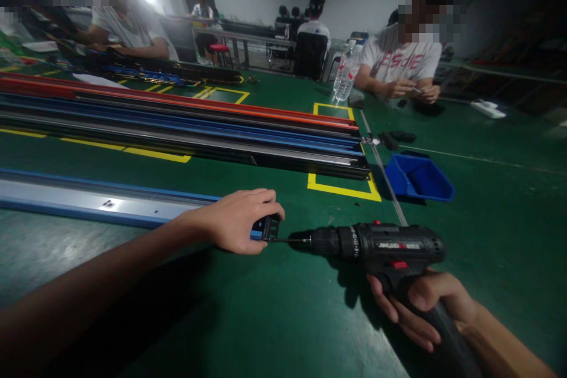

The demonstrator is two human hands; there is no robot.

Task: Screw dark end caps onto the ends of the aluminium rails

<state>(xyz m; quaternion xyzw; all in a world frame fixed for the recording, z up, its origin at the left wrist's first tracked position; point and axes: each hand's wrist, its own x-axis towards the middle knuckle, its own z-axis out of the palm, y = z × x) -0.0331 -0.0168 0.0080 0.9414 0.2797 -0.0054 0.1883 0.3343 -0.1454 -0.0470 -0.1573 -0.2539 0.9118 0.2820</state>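
Observation:
My left hand (241,220) is closed over the right end of a long blue and silver rail (88,199) that lies across the green table. A small black end piece (271,227) shows at the rail's tip under my fingers. My right hand (423,304) grips the handle of a black cordless drill (381,245). The drill lies level and points left. Its thin bit (283,240) touches the black end piece.
A stack of long red, blue and black rails (199,127) lies behind, across yellow floor-tape marks. A blue bin (419,177) sits right of the stack. A water bottle (344,74) stands further back. Other people sit at the table's far side.

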